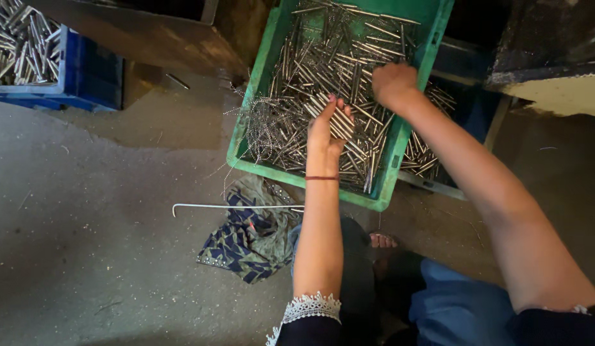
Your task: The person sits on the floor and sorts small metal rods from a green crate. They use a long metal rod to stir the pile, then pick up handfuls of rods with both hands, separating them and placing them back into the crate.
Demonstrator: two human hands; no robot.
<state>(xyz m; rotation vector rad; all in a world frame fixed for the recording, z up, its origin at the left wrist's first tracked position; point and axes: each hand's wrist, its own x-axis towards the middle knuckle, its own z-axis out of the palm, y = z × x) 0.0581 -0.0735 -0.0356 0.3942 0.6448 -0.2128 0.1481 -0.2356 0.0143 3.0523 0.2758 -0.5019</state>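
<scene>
Knees nearest you, patterned cloth [249, 240] and hooked rod [236, 207] on floor just ahead. Your left hand [328, 128] grasps few pins [343, 118], long axis slanting away-left. Right hand [393, 83] farther in, clenched, knuckles up; contents hidden. Green crate [390, 163] holds pin heap, tangled swarf [262, 118] at left side. Blue crate [86, 77] far left.

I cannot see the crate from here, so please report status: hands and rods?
Left hand holds a few metal rods over green crate. Right hand down among the rods, grip unclear. Curly swarf tangled at crate's left side.
</scene>
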